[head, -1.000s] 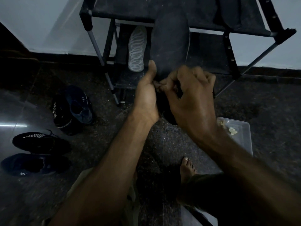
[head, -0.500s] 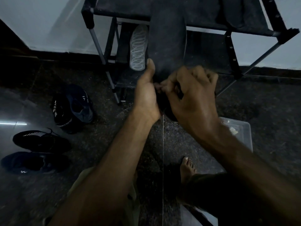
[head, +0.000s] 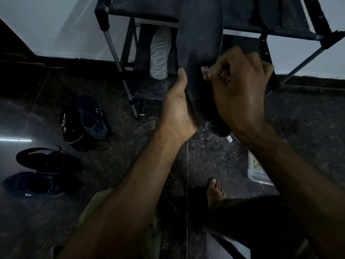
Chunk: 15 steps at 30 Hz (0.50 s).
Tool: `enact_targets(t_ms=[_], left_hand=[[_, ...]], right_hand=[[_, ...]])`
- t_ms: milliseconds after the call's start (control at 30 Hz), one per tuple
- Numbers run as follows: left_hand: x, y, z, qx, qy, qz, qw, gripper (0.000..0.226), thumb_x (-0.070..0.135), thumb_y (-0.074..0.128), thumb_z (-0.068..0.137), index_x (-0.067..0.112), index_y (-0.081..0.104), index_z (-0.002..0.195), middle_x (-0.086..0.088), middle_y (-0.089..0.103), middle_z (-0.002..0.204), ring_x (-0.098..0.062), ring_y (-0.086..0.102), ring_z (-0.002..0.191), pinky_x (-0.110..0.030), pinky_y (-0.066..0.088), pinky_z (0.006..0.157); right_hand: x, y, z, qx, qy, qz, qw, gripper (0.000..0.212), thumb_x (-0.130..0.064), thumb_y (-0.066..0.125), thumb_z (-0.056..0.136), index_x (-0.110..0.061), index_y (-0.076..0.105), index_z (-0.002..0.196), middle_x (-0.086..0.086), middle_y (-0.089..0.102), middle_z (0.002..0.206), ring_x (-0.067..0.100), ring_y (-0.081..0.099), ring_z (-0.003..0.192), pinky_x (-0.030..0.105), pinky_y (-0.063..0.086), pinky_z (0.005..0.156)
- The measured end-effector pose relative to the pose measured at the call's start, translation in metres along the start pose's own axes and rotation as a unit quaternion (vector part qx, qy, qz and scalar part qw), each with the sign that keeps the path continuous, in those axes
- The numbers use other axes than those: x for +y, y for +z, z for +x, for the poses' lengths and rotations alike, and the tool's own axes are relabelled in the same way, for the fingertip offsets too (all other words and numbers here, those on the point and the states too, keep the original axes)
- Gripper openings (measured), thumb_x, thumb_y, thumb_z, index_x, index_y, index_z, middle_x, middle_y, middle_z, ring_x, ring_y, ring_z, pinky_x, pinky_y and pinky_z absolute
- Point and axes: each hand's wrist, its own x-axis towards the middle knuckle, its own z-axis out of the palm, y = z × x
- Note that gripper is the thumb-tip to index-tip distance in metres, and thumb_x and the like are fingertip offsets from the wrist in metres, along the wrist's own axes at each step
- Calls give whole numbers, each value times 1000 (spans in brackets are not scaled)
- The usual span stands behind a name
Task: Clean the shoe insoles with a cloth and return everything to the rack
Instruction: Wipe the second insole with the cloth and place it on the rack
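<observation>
Both hands raised, left hand [head: 177, 107] gripping insole [head: 200, 43]

An insole [head: 200, 43] stands upright before the rack [head: 242, 8] at twelve o'clock, left hand [head: 177, 107] and right hand [head: 240, 90] flanking it; shoes [head: 48, 161] lie at nine o'clock, a container [head: 256, 174] at three.

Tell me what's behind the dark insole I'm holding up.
Behind the dark insole stands the shoe rack, with a white patterned insole upright on its lower shelf to the left. Whatever sits on the shelves directly behind it is hidden.
</observation>
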Motion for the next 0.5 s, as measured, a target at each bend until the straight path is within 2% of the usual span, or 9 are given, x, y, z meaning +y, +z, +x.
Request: enact_targets(t_ms=[67, 133, 233, 300, 333, 433, 500], left_hand=[[-2, -1, 0, 4, 4, 3, 1000, 55, 45, 26, 104, 11, 67, 94, -8, 72, 90, -20, 69, 90, -33, 55, 86], [-2, -3, 0, 9, 13, 6, 1000, 60, 43, 28, 104, 10, 73, 83, -9, 71, 88, -19, 70, 86, -30, 56, 82], [-4, 0, 0, 1, 7, -12, 1000, 52, 45, 27, 104, 12, 68, 99, -10, 70, 103, -23, 66, 99, -36, 50, 94], [-5, 2, 1, -12, -4, 2, 1000, 51, 47, 24, 104, 14, 61, 117, -11, 65, 120, -27, 60, 111, -42, 45, 102], [-6, 2, 1, -15, -5, 6, 1000, 51, 48, 23, 104, 14, 59, 120, -11, 64, 122, -28, 59, 113, -43, 44, 103], [-4, -1, 2, -11, 0, -6, 1000, 49, 46, 23, 104, 15, 61, 113, -9, 67, 111, -24, 63, 107, -39, 47, 98], [-3, -4, 2, 2, 9, -11, 1000, 48, 44, 27, 104, 12, 62, 103, -8, 67, 102, -21, 63, 101, -36, 46, 99]], right_hand=[[-12, 1, -8, -8, -28, 22, 999, 12, -9, 64, 83, -19, 58, 80, -7, 61, 75, 15, 52, 80, 29, 21, 75], [-20, 2, -13, -7, -67, 24, 997, 12, -8, 65, 83, -18, 58, 79, -8, 60, 71, 16, 51, 77, 30, 21, 74], [-13, 1, 1, 7, -58, 1, 998, 7, -18, 62, 87, -18, 59, 80, -14, 54, 72, 17, 52, 79, 29, 17, 74], [-2, 1, 15, 12, -27, -6, 1000, 7, -23, 58, 88, -18, 59, 82, -12, 55, 75, 19, 53, 83, 29, 20, 78], [1, 1, 19, 12, -14, -2, 1000, 7, -22, 58, 88, -19, 59, 82, -10, 57, 76, 19, 53, 84, 29, 20, 78], [-9, 3, 11, 9, -18, 12, 1000, 10, -24, 60, 90, -19, 58, 82, -9, 58, 76, 17, 52, 82, 28, 19, 75], [-19, 4, -5, -6, -57, 22, 998, 9, -17, 63, 88, -17, 58, 80, -4, 60, 73, 18, 52, 78, 32, 22, 75]])
